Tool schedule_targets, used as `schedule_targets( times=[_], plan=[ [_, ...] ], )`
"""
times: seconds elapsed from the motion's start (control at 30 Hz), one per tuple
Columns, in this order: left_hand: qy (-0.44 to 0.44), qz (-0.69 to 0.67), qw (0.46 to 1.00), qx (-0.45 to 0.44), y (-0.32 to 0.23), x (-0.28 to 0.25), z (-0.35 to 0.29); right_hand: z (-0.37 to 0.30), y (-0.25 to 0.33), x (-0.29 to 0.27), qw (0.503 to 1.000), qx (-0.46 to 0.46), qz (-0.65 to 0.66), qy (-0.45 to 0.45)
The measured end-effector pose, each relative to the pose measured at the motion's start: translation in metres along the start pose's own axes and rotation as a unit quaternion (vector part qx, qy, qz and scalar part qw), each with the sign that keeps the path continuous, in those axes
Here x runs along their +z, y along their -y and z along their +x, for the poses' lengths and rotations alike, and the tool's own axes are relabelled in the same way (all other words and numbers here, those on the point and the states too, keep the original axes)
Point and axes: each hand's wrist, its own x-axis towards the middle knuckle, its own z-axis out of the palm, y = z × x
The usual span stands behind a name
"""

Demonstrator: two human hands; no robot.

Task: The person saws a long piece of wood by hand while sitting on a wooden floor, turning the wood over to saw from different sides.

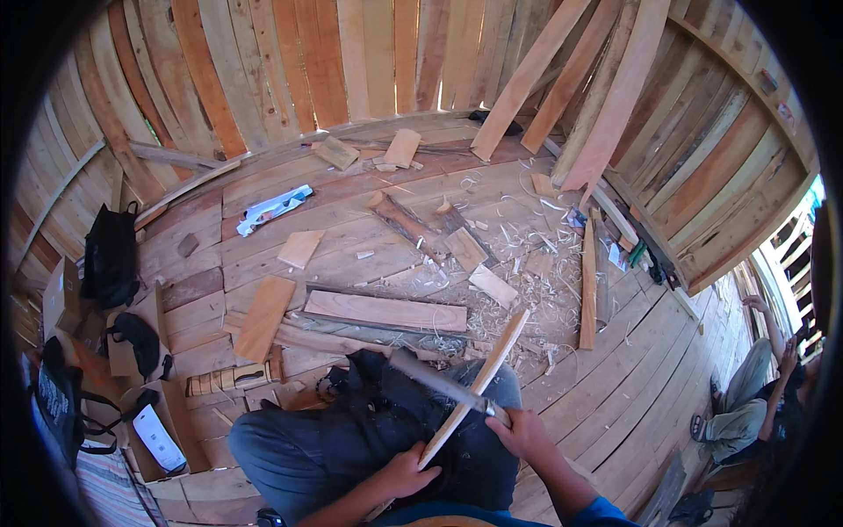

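My left hand (406, 474) is closed round the lower end of a narrow wooden strip (502, 349), which slants up and away to the right over my lap. In my right hand (524, 434) is the handle of a large knife (430, 376). Its broad blade points up and left, crosses the strip near its middle and looks slightly blurred. Whether the edge touches the wood, I cannot tell. Dark cloth lies over my legs beneath both. A carved wooden knife sheath (230, 380) rests on the floor left of my knee.
Pale shavings (536, 250) and offcuts litter the plank floor ahead. A flat board (386, 311) and a short plank (265, 318) lie before my knees. Boxes (158, 422) and a black bag (111, 255) stand at left. Long boards (531, 79) lean on the wall. Another person (755, 395) sits at right.
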Motion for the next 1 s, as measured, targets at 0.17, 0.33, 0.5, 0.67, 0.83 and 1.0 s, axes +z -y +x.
schedule_targets(
  times=[0.17,0.33,0.5,0.67,0.83,1.0],
  plan=[
    [-0.002,0.029,1.000,-0.001,0.001,0.002,0.000,-0.013,-0.010,-0.008,0.995,0.008,-0.084,0.055],
    [0.011,0.039,0.999,-0.003,-0.003,0.000,-0.001,0.025,-0.067,-0.044,0.986,0.125,-0.111,-0.014],
    [0.005,0.039,0.999,0.005,-0.001,0.003,-0.001,0.007,-0.010,-0.040,0.991,0.074,-0.098,0.055],
    [0.003,0.048,0.999,0.006,0.002,0.003,0.000,0.013,-0.007,-0.020,0.993,0.050,-0.097,0.044],
    [-0.016,0.047,0.999,-0.001,-0.002,0.006,-0.002,0.042,-0.071,-0.063,0.984,0.157,-0.073,-0.051],
    [0.009,0.042,0.999,0.001,-0.002,0.003,0.001,0.005,-0.026,-0.015,0.995,0.093,-0.029,-0.013]
  ],
)
